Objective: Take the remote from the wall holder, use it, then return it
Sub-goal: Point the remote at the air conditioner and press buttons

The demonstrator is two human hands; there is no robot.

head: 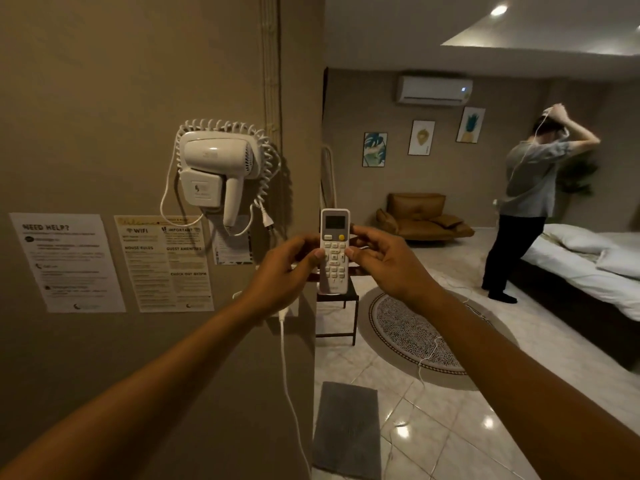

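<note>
A white remote (334, 251) with a small screen, a yellow button and rows of white keys stands upright in front of me at arm's length. My left hand (284, 271) grips its left edge, thumb on the keys. My right hand (384, 261) holds its right edge, thumb resting on the keypad. The remote's top points toward the white air conditioner (434, 90) high on the far wall. I cannot see the wall holder; my hands may cover it.
A white hair dryer (216, 168) with a coiled cord hangs on the wall at left, above paper notices (69, 261). A white cable (289, 382) dangles down the wall corner. A person (526, 202) stands by the bed (588, 271). A small dark table (337, 306), round rug (415, 334) and brown armchair (420, 216) lie beyond.
</note>
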